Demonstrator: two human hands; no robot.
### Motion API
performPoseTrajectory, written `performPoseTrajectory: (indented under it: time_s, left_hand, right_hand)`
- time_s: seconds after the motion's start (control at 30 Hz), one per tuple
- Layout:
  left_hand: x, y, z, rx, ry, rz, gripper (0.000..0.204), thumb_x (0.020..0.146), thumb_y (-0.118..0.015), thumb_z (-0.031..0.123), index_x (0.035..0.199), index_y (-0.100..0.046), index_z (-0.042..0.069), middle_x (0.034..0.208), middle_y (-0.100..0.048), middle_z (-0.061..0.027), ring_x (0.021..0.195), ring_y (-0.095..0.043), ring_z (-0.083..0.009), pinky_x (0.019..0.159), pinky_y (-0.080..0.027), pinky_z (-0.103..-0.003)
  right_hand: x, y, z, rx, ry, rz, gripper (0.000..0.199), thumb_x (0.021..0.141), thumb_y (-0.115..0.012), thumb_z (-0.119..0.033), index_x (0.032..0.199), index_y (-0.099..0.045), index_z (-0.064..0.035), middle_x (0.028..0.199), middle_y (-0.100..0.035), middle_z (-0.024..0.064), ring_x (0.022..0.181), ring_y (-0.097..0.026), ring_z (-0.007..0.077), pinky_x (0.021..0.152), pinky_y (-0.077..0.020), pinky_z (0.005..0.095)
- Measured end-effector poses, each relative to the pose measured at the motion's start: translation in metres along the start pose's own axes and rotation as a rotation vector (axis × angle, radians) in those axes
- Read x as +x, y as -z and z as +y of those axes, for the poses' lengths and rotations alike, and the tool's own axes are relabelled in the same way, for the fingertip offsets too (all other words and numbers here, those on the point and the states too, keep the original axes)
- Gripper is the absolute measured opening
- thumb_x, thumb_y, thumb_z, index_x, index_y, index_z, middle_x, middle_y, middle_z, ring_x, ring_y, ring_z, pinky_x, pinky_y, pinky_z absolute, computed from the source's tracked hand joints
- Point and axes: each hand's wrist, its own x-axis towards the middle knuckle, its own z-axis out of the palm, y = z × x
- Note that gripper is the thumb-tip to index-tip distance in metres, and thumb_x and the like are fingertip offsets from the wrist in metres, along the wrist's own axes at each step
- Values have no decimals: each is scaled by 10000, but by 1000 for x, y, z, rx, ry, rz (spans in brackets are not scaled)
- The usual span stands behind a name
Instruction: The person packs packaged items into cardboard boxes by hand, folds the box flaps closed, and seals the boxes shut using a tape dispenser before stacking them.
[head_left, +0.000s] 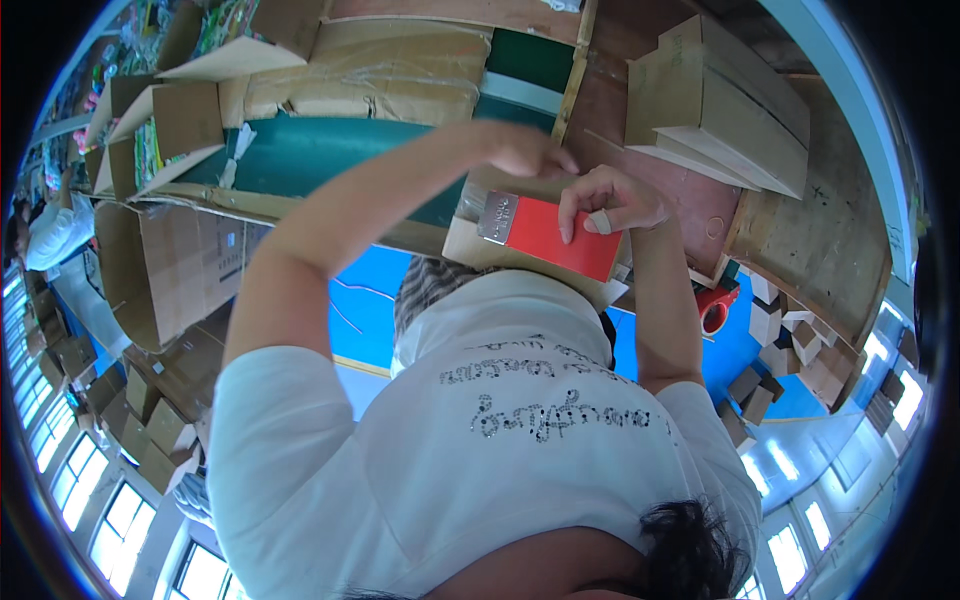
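A flat red packet (560, 238) with a silver-grey end lies across a small open carton (470, 244) close to my waist. Over its far right part is my right hand (612, 203), fingers bent, with index finger and thumb against the red face. A pale strip wraps that thumb. Past the packet's far edge, my left hand (530, 150) reaches across from the left, a finger stretched toward my right hand. Nothing shows in it, though its other fingers are partly hidden.
Several nested cartons (715, 105) stand at far right on a reddish-brown board (690, 215). Flattened cardboard (370, 75) covers part of the green surface (320, 155). A red tape dispenser (714, 310) is at right. Open cartons (180, 120) and another person (62, 228) are at left.
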Motion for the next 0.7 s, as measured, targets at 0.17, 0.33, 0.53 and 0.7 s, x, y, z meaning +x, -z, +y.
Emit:
performPoseTrajectory:
  time_s: [0.17,0.33,0.53,0.7]
  left_hand:
    - [-3,-2,10,69,254,-163,433,905,-525,181,1327,-527,87,1253,-607,-135,1130,-587,-251,976,-442,-354]
    - [-25,14,-4,-83,234,-1,406,903,-522,169,1297,-544,74,1234,-616,-131,1110,-596,-247,961,-452,-351]
    - [-51,21,-27,-286,159,225,375,901,-519,153,1261,-564,60,1211,-627,-127,1085,-606,-243,942,-463,-347]
    - [-51,21,-38,-455,50,390,351,899,-516,141,1231,-581,48,1191,-636,-123,1064,-614,-239,927,-472,-344]
  right_hand:
    - [35,-12,-42,262,9,174,362,821,-644,-295,946,-649,45,922,-648,84,844,-602,147,776,-461,232]
    - [71,-14,-61,287,-52,331,350,866,-574,-260,1002,-646,54,961,-655,107,885,-618,143,821,-478,245]
    - [106,-30,-78,317,-139,352,354,880,-538,-235,1033,-638,67,985,-660,121,887,-626,144,801,-499,263]
    - [92,-22,-75,327,-182,296,371,850,-546,-264,1021,-630,53,975,-651,113,891,-617,137,803,-492,270]
